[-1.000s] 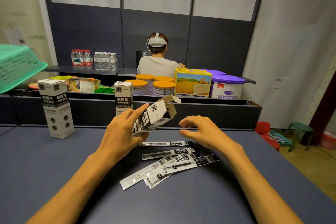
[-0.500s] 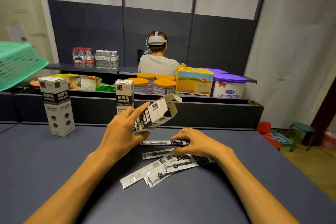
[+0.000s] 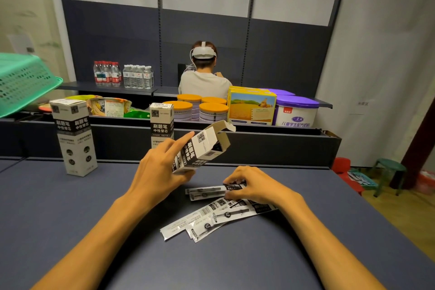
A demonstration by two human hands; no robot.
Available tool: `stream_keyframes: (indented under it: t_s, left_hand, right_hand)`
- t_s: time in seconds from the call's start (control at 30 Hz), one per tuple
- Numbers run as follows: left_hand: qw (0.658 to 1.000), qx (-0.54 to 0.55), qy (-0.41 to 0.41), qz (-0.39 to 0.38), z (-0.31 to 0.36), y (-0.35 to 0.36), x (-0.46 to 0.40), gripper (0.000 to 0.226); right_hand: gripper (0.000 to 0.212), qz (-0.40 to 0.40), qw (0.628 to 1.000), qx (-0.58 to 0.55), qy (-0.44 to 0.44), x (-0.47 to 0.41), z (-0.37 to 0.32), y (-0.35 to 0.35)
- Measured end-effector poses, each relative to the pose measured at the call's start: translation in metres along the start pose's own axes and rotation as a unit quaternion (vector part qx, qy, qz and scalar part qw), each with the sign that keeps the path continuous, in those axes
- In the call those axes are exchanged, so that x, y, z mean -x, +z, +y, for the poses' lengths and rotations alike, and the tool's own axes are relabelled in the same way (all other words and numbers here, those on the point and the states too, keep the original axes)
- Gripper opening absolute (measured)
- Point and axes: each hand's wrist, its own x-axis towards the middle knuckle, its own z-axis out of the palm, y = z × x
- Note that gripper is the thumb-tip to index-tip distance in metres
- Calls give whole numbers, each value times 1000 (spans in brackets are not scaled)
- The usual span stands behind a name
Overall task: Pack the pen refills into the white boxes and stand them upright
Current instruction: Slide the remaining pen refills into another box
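Table dark blue; left hand grips open box; right hand pinches refill packet; shelving behind.

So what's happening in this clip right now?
A person is packing pen refills. The left hand holds an open white box tilted above the table, while the right hand pinches a refill packet from the loose pile. Two closed boxes already stand upright behind.

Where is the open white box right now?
In the head view, the open white box is near the centre, tilted in the left hand above the table, just up-left of the refill packets.
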Motion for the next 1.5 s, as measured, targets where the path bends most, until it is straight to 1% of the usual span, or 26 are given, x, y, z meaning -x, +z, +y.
stream_keyframes:
  t_s: [0.2,0.37,0.47,0.57,0.67,0.87,1.0,1.1,1.17,1.4,1.5]
  left_hand:
    - [1000,4,-2,1,0,0,0,95]
    - [1000,5,-1,0,1,0,0,95]
    - [1000,6,-1,1,0,1,0,96]
    - [1000,5,0,2,1,1,0,95]
    - [1000,2,1,3,1,0,0,96]
    - [1000,5,5,6,2,-1,0,97]
    - [1000,5,9,12,2,-1,-1,99]
    - [1000,5,3,20,1,-1,-1,97]
    - [1000,4,-2,24,0,-2,-1,96]
    - [999,1,-13,33,-1,-4,-1,94]
    - [999,-2,-15,31,-1,-4,-1,94]
  right_hand:
    - [31,24,998,49,-21,2,-5,0]
    - [34,50,995,79,-27,2,-8,1]
    - [34,61,996,67,-20,0,-8,3]
    - [26,69,996,59,-24,0,-7,4]
    - [22,72,994,74,-39,1,-7,4]
    - [24,85,991,88,-51,6,-5,-5]
    - [25,121,989,49,-63,18,3,-19]
    - [25,142,988,1,-62,26,9,-29]
    - [25,172,982,-35,-67,32,12,-38]
    - [20,304,934,-161,-95,56,14,-64]
    - [21,348,914,-175,-117,60,11,-69]
